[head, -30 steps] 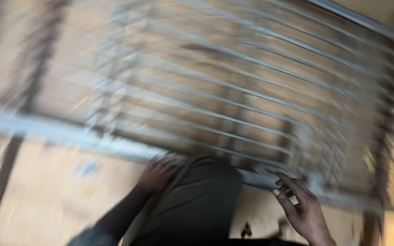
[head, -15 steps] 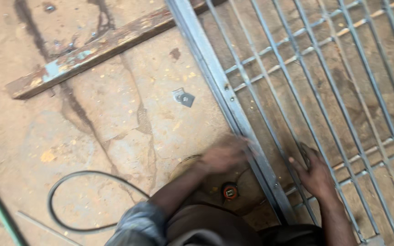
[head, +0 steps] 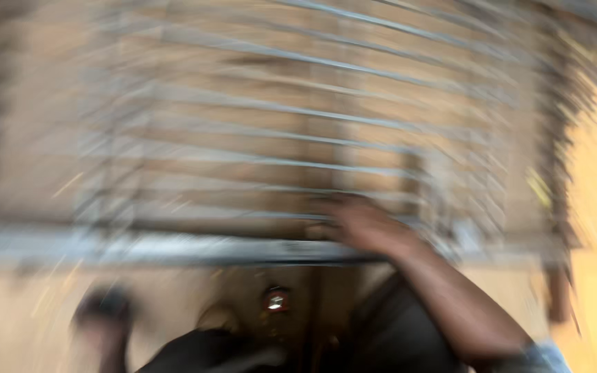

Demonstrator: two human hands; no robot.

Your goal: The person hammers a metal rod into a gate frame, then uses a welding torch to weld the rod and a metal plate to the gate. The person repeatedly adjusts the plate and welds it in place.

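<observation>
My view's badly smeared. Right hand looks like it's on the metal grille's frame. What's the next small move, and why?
Probably hold the right hand where it rests on the grille's frame bar and steady the head. The whole frame is motion-blurred, the left hand is only a dark smear near the floor, and neither grip can be judged yet.

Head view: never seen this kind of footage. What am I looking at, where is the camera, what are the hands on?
One picture, taken by a camera worn on a person's head and looking down at that person's own bare hands; there is no machine. It is badly smeared by motion, so details are rough.

Most of the picture is a metal grille: a frame of grey bars with many thin rods across it, lying over a sandy, pale floor.

The right hand rests on the grille's near frame bar; whether the fingers close round it is too blurred to tell. The left hand is a dark blur low on the left, and I cannot tell what it touches.

A small round red and silver thing lies below the bar; too blurred to identify.
</observation>
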